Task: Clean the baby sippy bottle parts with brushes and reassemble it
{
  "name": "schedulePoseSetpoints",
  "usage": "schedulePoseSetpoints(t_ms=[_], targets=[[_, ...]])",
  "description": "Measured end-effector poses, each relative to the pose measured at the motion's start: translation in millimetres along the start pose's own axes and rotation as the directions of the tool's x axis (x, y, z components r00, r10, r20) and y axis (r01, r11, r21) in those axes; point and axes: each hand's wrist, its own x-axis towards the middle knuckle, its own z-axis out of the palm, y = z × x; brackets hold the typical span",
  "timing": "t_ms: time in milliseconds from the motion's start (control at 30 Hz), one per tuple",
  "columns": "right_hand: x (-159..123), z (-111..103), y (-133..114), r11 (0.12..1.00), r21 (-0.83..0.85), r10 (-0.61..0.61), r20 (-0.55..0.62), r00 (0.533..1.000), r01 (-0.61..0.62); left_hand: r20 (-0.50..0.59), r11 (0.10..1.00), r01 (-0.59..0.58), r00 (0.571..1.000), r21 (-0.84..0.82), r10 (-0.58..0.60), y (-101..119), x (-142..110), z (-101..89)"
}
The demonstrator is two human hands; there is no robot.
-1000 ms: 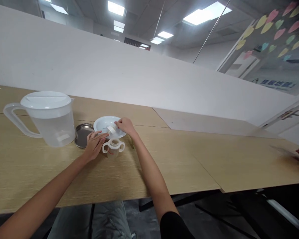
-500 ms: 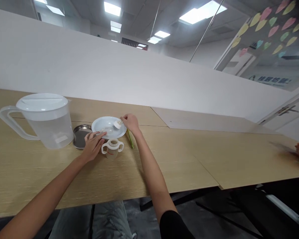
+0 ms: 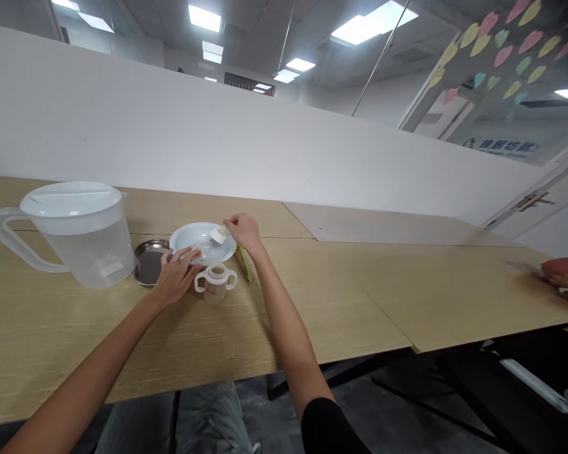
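Observation:
My right hand (image 3: 244, 231) is closed over the far right rim of a white basin (image 3: 182, 234). It pinches the see-through end of a baby bottle nipple (image 3: 218, 236), whose white collar points down into the basin. My left hand (image 3: 176, 275) rests at the basin's near left rim, fingers stretched apart, fingertips beside a see-through piece (image 3: 203, 247) lying inside. What that piece is I cannot make out. Just in front of the basin stands a small baby bottle (image 3: 215, 289) with two white handles and an uncovered mouth.
A large lidded pitcher (image 3: 97, 246) stands at the left, with a round metal dish (image 3: 147, 265) between it and the basin. A thin green object (image 3: 244, 263) lies right of the basin. A reddish bowl-like object (image 3: 565, 276) sits at the table's far right.
The view has shifted slightly, bringing more of the reddish object into sight at the right. My right hand still holds the nipple over the basin; my left hand stays at the rim.

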Motion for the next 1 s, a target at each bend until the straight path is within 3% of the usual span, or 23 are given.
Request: schedulePoseSetpoints(t_ms=[300, 567, 800, 1000], targets=[[-3.0, -1.7, -5.2, 1.0, -0.007, -0.017, 0.002, 1.0, 0.017, -0.055, 0.989, -0.013, 0.998, 0.15, 0.022, -1.1, -0.7, 0.7], [-4.0, -1.4, -7.6, 0.999, -0.006, -0.035, 0.008, 0.999, 0.035, -0.09, 0.976, 0.062, 0.995, 0.207, -0.044, -0.2, 0.3, 0.4], [-5.7, -1.7, -10.1, 0.999, -0.006, -0.045, 0.003, 0.999, 0.045, -0.206, 0.95, 0.118, 0.977, 0.29, -0.058, -0.4, -0.6, 1.6], [-8.3, -3.1, -12.9, 0.998, 0.0, -0.057, 0.005, 0.998, 0.057, -0.299, 0.959, 0.191, 0.946, 0.207, -0.123, -4.8, 0.6, -0.9]])
